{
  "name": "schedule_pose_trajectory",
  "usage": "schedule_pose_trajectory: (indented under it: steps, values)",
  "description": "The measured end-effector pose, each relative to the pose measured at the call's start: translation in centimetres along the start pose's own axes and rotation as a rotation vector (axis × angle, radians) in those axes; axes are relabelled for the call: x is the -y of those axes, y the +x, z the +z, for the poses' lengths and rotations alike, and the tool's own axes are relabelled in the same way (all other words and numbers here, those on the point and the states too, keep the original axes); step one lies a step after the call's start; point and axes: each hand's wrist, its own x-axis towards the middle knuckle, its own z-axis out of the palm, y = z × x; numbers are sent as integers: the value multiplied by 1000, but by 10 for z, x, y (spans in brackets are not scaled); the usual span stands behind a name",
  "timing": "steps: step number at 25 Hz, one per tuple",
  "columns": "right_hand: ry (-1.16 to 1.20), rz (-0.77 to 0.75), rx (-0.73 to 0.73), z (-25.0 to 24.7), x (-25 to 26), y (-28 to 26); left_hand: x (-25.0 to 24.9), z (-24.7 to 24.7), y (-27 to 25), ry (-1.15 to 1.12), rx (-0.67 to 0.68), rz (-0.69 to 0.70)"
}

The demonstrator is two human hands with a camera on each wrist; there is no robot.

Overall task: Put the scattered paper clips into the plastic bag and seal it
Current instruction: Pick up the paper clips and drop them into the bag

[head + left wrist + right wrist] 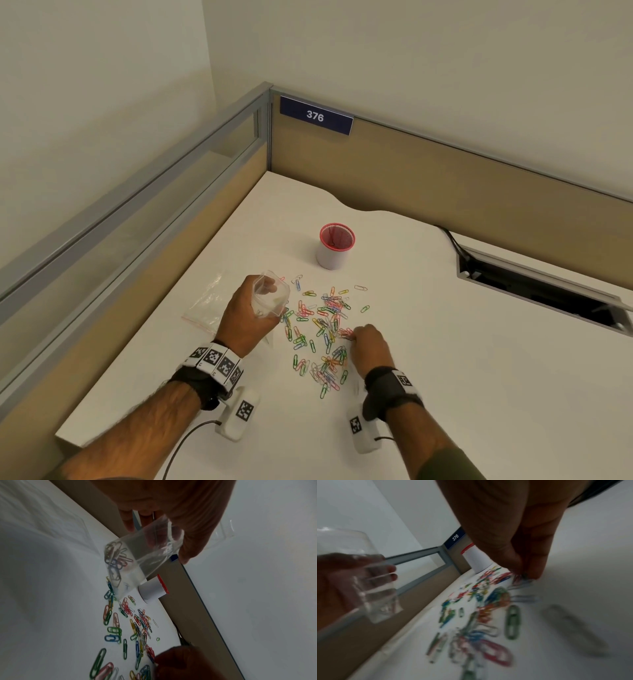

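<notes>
— Left hand (249, 310) wrapped round a clear plastic bag (270, 297), mouth held open and raised beside the pile, ready to catch.
— And right hand (370, 343)?
— Down on the desk (445, 342), fingertips pinching a few paper clips (322, 329). Most lying loose; a few apparently bagged already.
</notes>
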Motion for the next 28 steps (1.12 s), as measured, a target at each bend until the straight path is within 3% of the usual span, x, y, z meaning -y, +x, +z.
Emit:
schedule_pose_trajectory:
  steps: [3,6,10,13,17,24,28]
  values:
    - [114,-68,-4,-3,11,13,-1,-1,0,-15,-12,17]
    - [21,-89,-12,-11,13,23,1,-3,-1,-11,-8,35]
    - [-183,-289,83,-3,28,18,0,-5,-1,-11,-9,25]
    - [-159,-276,102,-9,24,10,0,-7,-2,-3,-10,22]
    - [-243,-321,241,-13,18,-2,-1,-3,-3,21,-6,13]
    - [-317,-354,69,1,30,7,-5,1,-1,41,-6,20]
    - [-202,-279,40,-9,29,19,-5,-1,0,51,-5,11]
